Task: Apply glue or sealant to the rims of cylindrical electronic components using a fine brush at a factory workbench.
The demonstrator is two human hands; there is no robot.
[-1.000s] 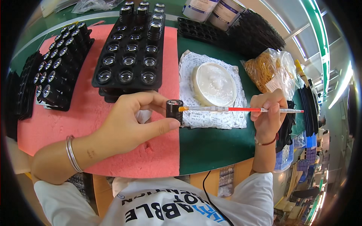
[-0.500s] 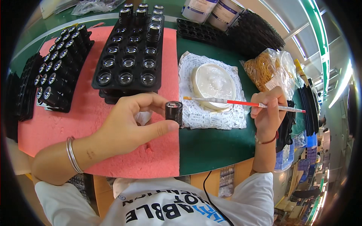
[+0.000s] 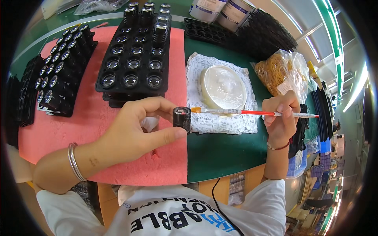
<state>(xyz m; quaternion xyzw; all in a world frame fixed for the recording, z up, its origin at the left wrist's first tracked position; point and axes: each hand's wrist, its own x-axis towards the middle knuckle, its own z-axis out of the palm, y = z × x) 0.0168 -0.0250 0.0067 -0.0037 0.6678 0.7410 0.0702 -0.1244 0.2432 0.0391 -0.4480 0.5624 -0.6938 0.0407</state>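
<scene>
Between thumb and fingers, my left hand grips a short black cylinder, held upright over the edge of the pink mat. Part of something whitish shows inside that hand, too hidden to name. My right hand pinches a thin paintbrush with a red and silver handle. Its yellowish bristles point left and come right up to the cylinder's rim; whether they touch cannot be told. Behind the brush, a round white dish of clear whitish substance sits on printed paper.
Black trays with lens-topped cylinders stand on the pink mat, and more cylinders stand at left. Two cans, an empty-celled black tray and a bag of rubber bands lie at the back and right of the green table.
The brush has shifted slightly lower, its bristles now level with the cylinder's rim instead of above it. My right hand tilted a little with it. My left hand stays nearly still.
</scene>
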